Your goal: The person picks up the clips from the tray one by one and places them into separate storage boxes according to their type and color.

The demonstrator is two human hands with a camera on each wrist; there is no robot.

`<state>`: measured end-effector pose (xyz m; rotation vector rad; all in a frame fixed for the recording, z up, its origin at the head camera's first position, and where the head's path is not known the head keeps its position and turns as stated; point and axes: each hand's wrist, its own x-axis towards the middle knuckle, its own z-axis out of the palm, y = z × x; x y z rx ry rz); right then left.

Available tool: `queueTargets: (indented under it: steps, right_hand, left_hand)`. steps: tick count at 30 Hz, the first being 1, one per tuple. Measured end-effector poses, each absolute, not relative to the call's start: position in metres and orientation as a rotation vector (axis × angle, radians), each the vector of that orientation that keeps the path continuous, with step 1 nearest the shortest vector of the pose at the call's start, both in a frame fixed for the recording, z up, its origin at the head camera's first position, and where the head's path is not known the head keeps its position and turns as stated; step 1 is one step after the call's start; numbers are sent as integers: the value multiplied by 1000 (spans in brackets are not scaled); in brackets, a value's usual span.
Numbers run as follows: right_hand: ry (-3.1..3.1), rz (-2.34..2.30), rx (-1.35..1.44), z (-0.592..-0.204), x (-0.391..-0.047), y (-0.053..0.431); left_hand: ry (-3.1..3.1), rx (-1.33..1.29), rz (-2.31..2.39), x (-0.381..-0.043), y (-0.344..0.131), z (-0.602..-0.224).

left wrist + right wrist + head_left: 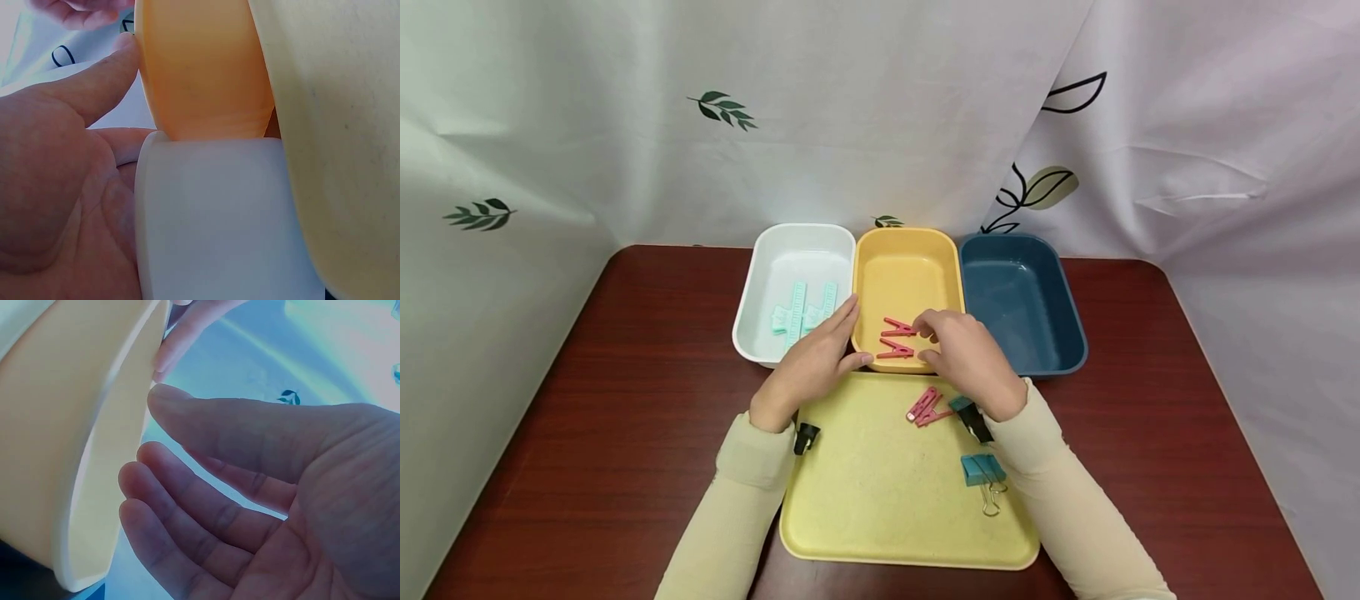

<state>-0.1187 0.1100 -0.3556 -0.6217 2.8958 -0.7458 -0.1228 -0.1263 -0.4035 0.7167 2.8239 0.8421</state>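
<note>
In the head view my left hand rests with its fingers stretched along the rims where the white bin and the yellow bin meet. Its thumb lies by the yellow bin's front edge. Over that bin's front right part is my right hand, its fingers slightly bent and apart from the thumb. Nothing is between them in the right wrist view. Close to those fingertips, two pink clothespins lie inside the yellow bin. More pink clothespins lie on the pale yellow tray, below the right hand.
Mint-green pieces with ruler-like markings lie in the white bin. A dark blue bin stands to the right. On the tray are a teal binder clip and another teal item, partly hidden by the right wrist. A patterned curtain hangs behind.
</note>
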Motion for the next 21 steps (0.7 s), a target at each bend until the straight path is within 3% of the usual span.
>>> queueTargets:
  steps: [21]
  right_hand:
    - [2897,-831,-697,-360,-92,126]
  left_hand:
    - [2823,700,834,-122,-125,-403]
